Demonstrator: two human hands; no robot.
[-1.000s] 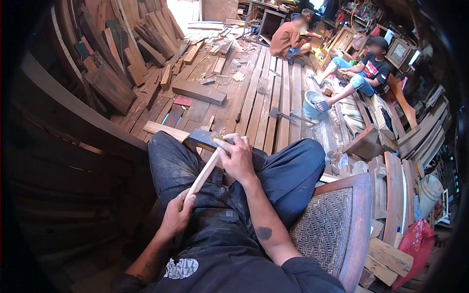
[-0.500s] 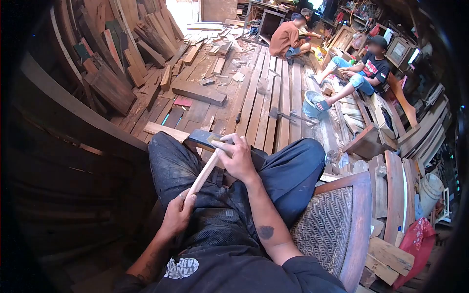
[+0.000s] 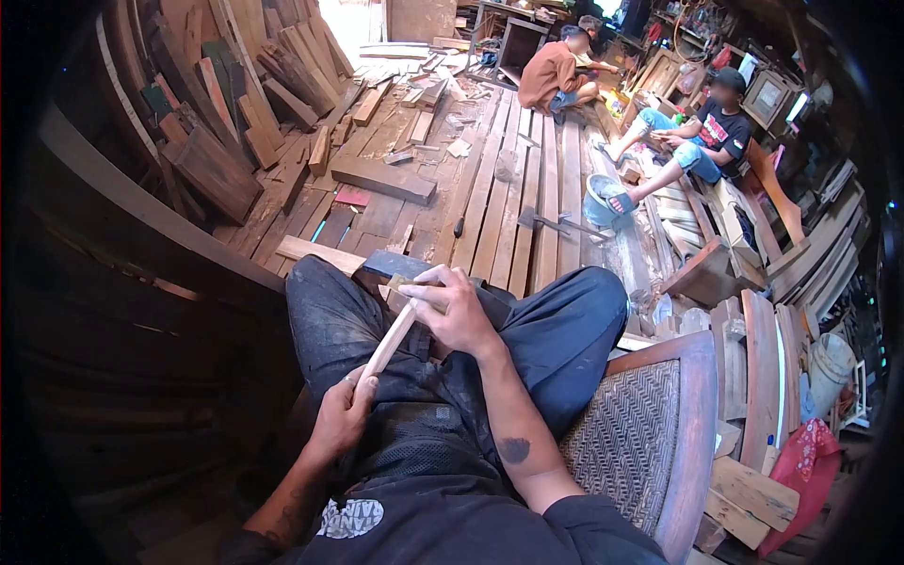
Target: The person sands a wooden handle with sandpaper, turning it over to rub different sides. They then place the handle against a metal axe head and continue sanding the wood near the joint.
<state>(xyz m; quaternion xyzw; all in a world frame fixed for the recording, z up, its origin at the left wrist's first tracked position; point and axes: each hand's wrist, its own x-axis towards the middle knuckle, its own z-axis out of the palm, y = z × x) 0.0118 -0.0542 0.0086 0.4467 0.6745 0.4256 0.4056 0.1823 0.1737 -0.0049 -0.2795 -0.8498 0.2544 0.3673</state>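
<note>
My left hand (image 3: 346, 411) is closed round the lower end of a slim, slightly curved piece of pale wood (image 3: 391, 341), held slantwise over my lap. At its upper end my right hand (image 3: 456, 309) has its fingers bent over the wood, pinching a small yellowish piece that looks like folded sandpaper (image 3: 399, 282). The fingers of my right hand are dusty. Just beyond them, between my knees, is a dark block (image 3: 381, 262), partly hidden by the hand and the wood.
Past my knees lie a thick plank (image 3: 384, 180) and a hammer-like tool (image 3: 541, 221) on the slatted floor. Boards (image 3: 212, 174) lean at the left. Two people (image 3: 560, 75) crouch at the back; another person (image 3: 706, 141) sits at right by a bucket (image 3: 603, 200). A woven chair (image 3: 621, 438) is beside me.
My right hand has shifted slightly down along the wood towards me, the yellowish piece with it. My left hand and the wood have hardly moved.
</note>
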